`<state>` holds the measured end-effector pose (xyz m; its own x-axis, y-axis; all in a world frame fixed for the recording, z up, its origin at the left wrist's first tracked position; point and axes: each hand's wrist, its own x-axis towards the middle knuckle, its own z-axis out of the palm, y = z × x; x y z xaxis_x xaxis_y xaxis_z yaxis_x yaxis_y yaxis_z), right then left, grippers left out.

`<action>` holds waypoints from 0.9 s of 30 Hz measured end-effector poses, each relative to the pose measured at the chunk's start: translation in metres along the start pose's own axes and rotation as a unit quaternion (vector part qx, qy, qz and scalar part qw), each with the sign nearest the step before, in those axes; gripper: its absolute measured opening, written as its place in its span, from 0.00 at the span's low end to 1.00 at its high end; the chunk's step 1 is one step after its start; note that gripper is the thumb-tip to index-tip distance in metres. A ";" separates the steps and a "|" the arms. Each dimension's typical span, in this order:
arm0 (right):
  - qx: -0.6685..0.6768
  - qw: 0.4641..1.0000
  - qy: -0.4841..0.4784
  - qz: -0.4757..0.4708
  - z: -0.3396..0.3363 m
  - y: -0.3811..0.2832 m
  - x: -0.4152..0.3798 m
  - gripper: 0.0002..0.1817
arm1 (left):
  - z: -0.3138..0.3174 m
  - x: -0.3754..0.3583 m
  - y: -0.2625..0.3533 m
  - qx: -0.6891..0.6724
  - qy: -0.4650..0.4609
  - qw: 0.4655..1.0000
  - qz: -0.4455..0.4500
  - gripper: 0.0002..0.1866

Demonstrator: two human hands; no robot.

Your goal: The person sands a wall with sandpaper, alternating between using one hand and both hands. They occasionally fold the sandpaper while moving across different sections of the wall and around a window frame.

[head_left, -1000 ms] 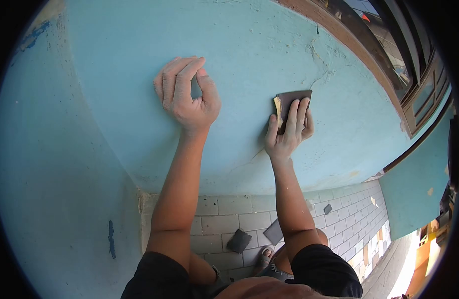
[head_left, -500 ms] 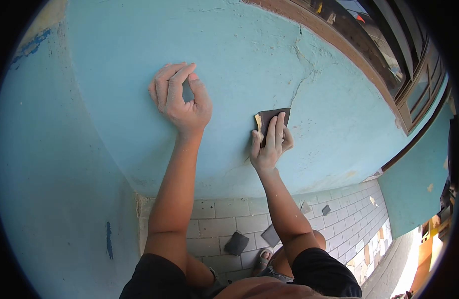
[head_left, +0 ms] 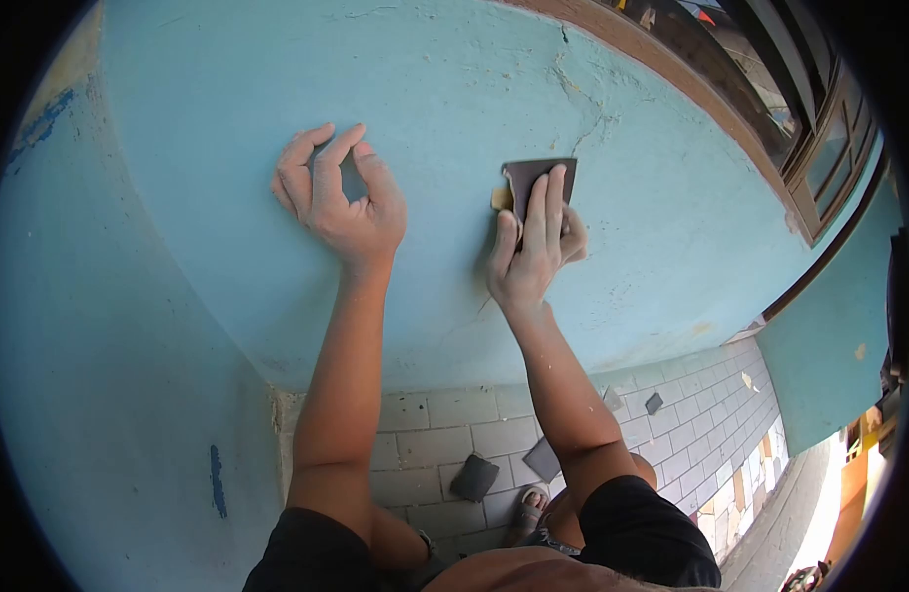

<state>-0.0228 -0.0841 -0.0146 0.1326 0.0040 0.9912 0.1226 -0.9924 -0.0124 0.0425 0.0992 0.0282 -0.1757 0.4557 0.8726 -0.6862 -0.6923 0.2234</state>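
Observation:
My right hand [head_left: 535, 245], dusty on its fingers, presses a dark folded sheet of sandpaper [head_left: 526, 178] against the light blue wall [head_left: 435, 89]. Two fingers lie along the sheet, and a pale yellowish piece [head_left: 501, 199] sticks out at its left edge. To the left, my left hand [head_left: 351, 197] rests at the wall with its fingers curved and apart. Nothing is in it, and its fingertips are dusty too.
A brown-framed window [head_left: 809, 168] runs along the upper right. Cracks [head_left: 592, 118] mark the wall above the sandpaper. On the tiled floor [head_left: 405, 449] lie several dark pieces, one a crumpled dark piece [head_left: 474, 479]. Another wall [head_left: 109, 375] meets this one at left.
My right hand has slid the sandpaper upward along the wall. My left hand has shifted slightly left, its fingers a little more apart. The view has moved a little.

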 end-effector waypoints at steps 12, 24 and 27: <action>0.216 0.976 0.033 -0.021 -0.036 -0.019 -0.015 0.17 | -0.002 -0.004 -0.004 -0.021 -0.011 0.999 0.023 0.08; 0.530 0.785 -0.111 0.302 -0.095 -0.020 0.092 0.22 | -0.008 0.033 0.066 -0.477 -0.324 0.738 -0.349 0.16; 0.548 0.729 -0.250 0.326 -0.107 -0.005 0.101 0.23 | -0.013 0.037 0.063 -0.454 -0.383 0.746 -0.302 0.16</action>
<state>-0.1154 -0.0924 0.1000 0.8224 -0.1080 0.5585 0.5485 -0.1099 -0.8289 -0.0165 0.0793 0.0696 0.5758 -0.1627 0.8012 -0.7328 0.3319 0.5940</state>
